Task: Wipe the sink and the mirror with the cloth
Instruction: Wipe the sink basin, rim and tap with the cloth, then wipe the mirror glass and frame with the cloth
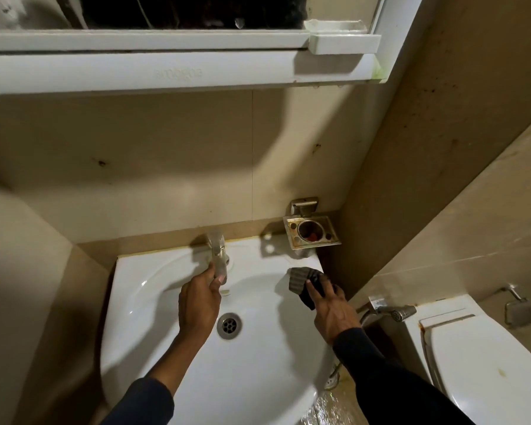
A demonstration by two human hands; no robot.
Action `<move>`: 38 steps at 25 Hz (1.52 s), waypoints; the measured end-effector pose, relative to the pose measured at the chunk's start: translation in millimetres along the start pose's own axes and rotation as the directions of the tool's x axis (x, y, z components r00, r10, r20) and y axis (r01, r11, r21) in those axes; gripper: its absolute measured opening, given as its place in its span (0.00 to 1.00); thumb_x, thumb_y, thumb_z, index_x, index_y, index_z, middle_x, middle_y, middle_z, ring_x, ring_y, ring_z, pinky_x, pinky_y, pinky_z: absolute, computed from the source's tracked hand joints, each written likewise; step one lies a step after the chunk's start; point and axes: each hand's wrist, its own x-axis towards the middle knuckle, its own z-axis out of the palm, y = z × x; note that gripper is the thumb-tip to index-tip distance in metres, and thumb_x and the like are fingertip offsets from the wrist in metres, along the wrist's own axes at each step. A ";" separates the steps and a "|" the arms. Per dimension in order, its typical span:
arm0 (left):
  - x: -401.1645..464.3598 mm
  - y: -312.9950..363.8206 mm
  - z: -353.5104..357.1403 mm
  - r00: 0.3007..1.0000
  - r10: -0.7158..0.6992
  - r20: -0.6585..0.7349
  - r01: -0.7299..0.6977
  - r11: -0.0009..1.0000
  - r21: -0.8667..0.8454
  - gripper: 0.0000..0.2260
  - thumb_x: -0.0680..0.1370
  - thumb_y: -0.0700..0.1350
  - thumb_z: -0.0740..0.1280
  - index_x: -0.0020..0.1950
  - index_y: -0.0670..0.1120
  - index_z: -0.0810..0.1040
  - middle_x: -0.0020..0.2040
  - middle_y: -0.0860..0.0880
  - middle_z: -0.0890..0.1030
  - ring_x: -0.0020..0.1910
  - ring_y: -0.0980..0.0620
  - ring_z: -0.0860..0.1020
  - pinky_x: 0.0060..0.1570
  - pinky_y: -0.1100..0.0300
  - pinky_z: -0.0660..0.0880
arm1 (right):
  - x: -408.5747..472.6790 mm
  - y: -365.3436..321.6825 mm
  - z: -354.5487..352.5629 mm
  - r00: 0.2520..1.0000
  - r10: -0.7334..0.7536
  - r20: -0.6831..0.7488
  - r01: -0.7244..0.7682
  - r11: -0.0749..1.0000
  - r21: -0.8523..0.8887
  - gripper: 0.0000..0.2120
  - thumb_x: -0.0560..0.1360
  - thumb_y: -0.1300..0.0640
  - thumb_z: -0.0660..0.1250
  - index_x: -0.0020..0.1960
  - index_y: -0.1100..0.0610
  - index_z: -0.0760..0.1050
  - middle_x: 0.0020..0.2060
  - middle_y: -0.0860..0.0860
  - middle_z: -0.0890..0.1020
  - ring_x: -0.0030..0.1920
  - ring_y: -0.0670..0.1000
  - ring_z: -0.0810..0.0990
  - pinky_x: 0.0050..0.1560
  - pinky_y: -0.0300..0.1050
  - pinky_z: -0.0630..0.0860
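While the left hand [198, 303] grips the blurred tap [218, 256], the right hand [331, 311] presses the half-hidden cloth [301, 280].

Beige tiled wall [166, 154]: stained, spotted, shadow across it at 12 o'clock. Rusted metal holder [311, 231]: was fixed to the wall at 2 o'clock. White toilet [472, 348]: stood at 4 o'clock, lid down. Metal spray nozzle [394, 311]: hung beside it. Wet floor [331, 406]: lay at 5 o'clock.
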 end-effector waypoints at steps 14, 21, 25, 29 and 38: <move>-122.2 -114.6 -49.9 0.956 -0.263 -0.133 0.294 0.890 0.348 0.25 0.78 0.45 0.64 0.75 0.49 0.63 0.77 0.42 0.61 0.76 0.41 0.57 0.71 0.42 0.60 | -184.2 -35.7 85.3 0.977 -0.133 -0.169 0.163 0.970 0.182 0.35 0.61 0.67 0.78 0.67 0.61 0.74 0.63 0.65 0.75 0.49 0.62 0.82 0.32 0.49 0.83; -146.2 -127.8 -76.9 0.873 -0.487 -0.011 0.483 0.862 0.153 0.26 0.80 0.46 0.61 0.77 0.49 0.58 0.78 0.45 0.59 0.76 0.44 0.59 0.71 0.49 0.61 | -202.2 -103.2 87.0 0.889 -0.450 -0.085 0.455 0.889 0.048 0.36 0.54 0.57 0.82 0.62 0.56 0.79 0.53 0.56 0.80 0.39 0.54 0.79 0.24 0.42 0.77; -146.6 -124.4 -88.9 0.886 -0.463 -0.027 0.462 0.876 0.137 0.26 0.80 0.44 0.62 0.77 0.50 0.58 0.77 0.47 0.62 0.75 0.46 0.61 0.70 0.52 0.62 | -199.8 -171.6 80.6 0.810 -0.582 0.075 0.584 0.812 -0.010 0.42 0.45 0.49 0.83 0.59 0.54 0.81 0.50 0.55 0.81 0.36 0.53 0.79 0.20 0.42 0.74; -144.6 -132.4 -94.8 0.868 -0.497 0.000 0.496 0.866 0.061 0.23 0.81 0.43 0.59 0.76 0.54 0.59 0.74 0.49 0.67 0.70 0.49 0.69 0.62 0.59 0.68 | -190.0 -237.9 78.0 0.726 -0.681 0.090 0.683 0.730 0.020 0.31 0.63 0.56 0.80 0.64 0.55 0.75 0.63 0.58 0.70 0.47 0.60 0.75 0.32 0.50 0.78; -146.3 -146.4 -106.2 0.873 -0.485 0.055 0.483 0.874 0.050 0.24 0.81 0.56 0.53 0.76 0.52 0.59 0.74 0.47 0.68 0.71 0.46 0.68 0.68 0.49 0.68 | -166.6 -270.6 79.0 0.614 -0.781 -0.110 0.789 0.611 0.066 0.19 0.79 0.41 0.59 0.67 0.46 0.71 0.58 0.52 0.78 0.55 0.56 0.78 0.57 0.51 0.78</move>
